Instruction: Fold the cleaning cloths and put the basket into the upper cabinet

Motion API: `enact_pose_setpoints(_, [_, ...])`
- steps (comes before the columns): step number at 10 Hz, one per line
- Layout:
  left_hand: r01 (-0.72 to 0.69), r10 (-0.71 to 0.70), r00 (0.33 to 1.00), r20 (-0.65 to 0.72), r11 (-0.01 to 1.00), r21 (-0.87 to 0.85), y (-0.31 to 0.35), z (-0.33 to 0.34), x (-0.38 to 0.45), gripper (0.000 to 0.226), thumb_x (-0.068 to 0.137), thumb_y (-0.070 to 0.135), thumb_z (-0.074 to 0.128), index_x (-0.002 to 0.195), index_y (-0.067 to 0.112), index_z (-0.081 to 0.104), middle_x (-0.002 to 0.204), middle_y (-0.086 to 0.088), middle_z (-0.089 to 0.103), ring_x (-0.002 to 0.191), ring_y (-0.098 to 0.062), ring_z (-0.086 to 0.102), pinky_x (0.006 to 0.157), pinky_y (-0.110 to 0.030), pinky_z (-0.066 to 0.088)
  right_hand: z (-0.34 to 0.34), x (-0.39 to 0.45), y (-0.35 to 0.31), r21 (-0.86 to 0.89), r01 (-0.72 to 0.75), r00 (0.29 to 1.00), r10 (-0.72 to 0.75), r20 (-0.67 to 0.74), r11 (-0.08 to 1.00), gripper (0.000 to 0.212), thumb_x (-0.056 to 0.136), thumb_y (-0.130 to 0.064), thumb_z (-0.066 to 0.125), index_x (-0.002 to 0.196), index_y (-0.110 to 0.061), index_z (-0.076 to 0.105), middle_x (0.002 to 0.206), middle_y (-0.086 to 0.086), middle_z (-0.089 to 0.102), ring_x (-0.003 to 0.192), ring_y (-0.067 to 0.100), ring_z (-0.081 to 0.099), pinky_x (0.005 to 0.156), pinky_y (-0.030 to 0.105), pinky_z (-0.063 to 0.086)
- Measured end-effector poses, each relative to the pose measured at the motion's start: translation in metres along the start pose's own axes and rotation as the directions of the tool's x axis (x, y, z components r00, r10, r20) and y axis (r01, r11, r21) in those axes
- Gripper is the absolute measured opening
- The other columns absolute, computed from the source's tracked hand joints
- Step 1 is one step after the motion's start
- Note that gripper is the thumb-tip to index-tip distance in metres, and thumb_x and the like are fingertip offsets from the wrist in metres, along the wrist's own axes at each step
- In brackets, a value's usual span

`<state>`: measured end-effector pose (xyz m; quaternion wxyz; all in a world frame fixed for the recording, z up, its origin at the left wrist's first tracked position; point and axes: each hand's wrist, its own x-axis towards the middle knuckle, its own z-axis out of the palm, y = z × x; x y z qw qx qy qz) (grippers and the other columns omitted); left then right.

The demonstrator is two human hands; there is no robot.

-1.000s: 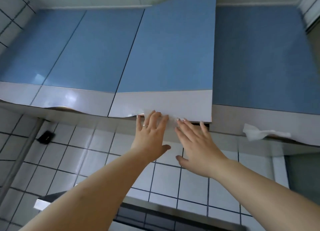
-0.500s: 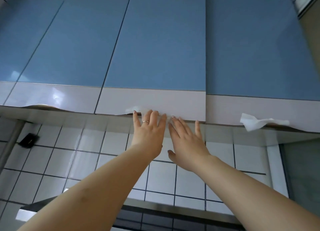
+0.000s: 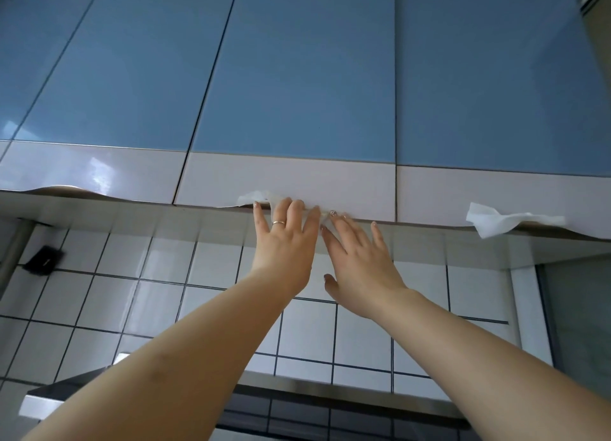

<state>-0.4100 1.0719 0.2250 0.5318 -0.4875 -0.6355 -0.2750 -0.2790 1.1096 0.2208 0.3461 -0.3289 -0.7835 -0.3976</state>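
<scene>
White wall tiles [image 3: 211,265] are showing below the upper cabinet [image 3: 291,179]; left hand [image 3: 284,242] and right hand [image 3: 360,258], grips flat and empty, are pressing its lower edge beside a tissue [image 3: 254,197].

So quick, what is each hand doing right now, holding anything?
Left hand: open, straight fingers touching the bottom edge of the blue-and-white upper cabinet door, holding nothing.
Right hand: open, fingers spread against the same edge, holding nothing.

The cabinet door [image 3: 291,87] above both hands now sits shut, no longer ajar; a white tissue [image 3: 254,196] newly pokes out just left of the left hand [image 3: 284,242]; the right hand [image 3: 360,258] lies closer beside it.
</scene>
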Motion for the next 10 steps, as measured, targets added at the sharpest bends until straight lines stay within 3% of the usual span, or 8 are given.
enact_pose_setpoints(2, [-0.005,0.004,1.0,-0.015,1.0,-0.018,0.0,0.003,0.0,0.093,0.083,0.035,0.064,0.149,0.021,0.0,0.149,-0.009,0.01,0.143,-0.029,0.002,0.109,-0.063,-0.003,0.004,0.001,0.001,0.018,0.017,1.0,-0.017,-0.007,1.0,0.074,0.091,-0.035,0.048,0.149,-0.017,0.007,0.158,0.005,-0.008,0.146,0.023,-0.009,0.118,0.043,-0.001])
enact_pose_setpoints(4, [-0.064,0.065,0.998,0.009,0.993,-0.095,-0.013,-0.001,-0.004,0.095,0.084,0.043,0.061,0.149,0.023,-0.005,0.155,-0.004,0.003,0.145,-0.023,-0.004,0.11,-0.061,-0.006,-0.01,0.005,0.007,0.147,0.045,0.997,-0.035,-0.071,0.988,0.066,0.09,-0.028,0.051,0.147,-0.012,0.022,0.157,0.003,0.014,0.144,0.02,0.015,0.116,0.033,0.015])
enact_pose_setpoints(5, [-0.05,0.061,0.998,0.036,0.968,-0.244,-0.022,-0.002,-0.01,0.096,0.085,0.043,0.061,0.149,0.025,-0.008,0.158,0.002,-0.004,0.146,-0.02,-0.01,0.113,-0.057,-0.004,-0.017,0.004,0.01,0.202,0.049,0.993,-0.025,-0.117,0.978,0.058,0.092,-0.021,0.05,0.144,-0.006,0.03,0.157,0.004,0.015,0.144,0.019,0.017,0.114,0.026,0.016])
enact_pose_setpoints(6, [0.026,-0.03,1.0,-0.001,0.879,-0.476,-0.029,-0.007,-0.014,0.091,0.085,0.039,0.063,0.15,0.028,0.0,0.159,0.004,0.0,0.146,-0.02,-0.003,0.117,-0.051,0.002,-0.02,0.0,0.011,0.244,0.039,0.987,0.001,-0.161,0.969,0.055,0.091,-0.02,0.052,0.143,-0.009,0.035,0.157,0.003,0.015,0.144,0.017,0.016,0.113,0.026,0.02])
enact_pose_setpoints(8, [0.004,-0.089,0.992,-0.094,0.75,-0.662,-0.036,-0.021,-0.024,0.081,0.08,0.029,0.07,0.146,0.024,0.024,0.152,0.001,0.026,0.14,-0.019,0.025,0.114,-0.043,0.024,-0.026,-0.019,0.005,0.333,0.027,0.987,0.027,-0.156,0.942,0.054,0.093,-0.022,0.051,0.144,-0.02,0.033,0.156,-0.005,0.016,0.142,0.013,0.016,0.109,0.028,0.028])
enact_pose_setpoints(10, [0.177,-0.203,0.977,0.057,0.642,-0.746,-0.032,-0.054,-0.054,0.078,0.082,0.029,0.07,0.145,0.029,0.025,0.148,0.004,0.029,0.137,-0.015,0.028,0.105,-0.025,0.025,-0.041,-0.045,0.008,0.564,0.041,0.98,0.076,-0.182,0.825,0.056,0.092,-0.025,0.054,0.144,-0.019,0.032,0.151,-0.005,0.028,0.14,0.009,0.023,0.109,0.019,0.019])
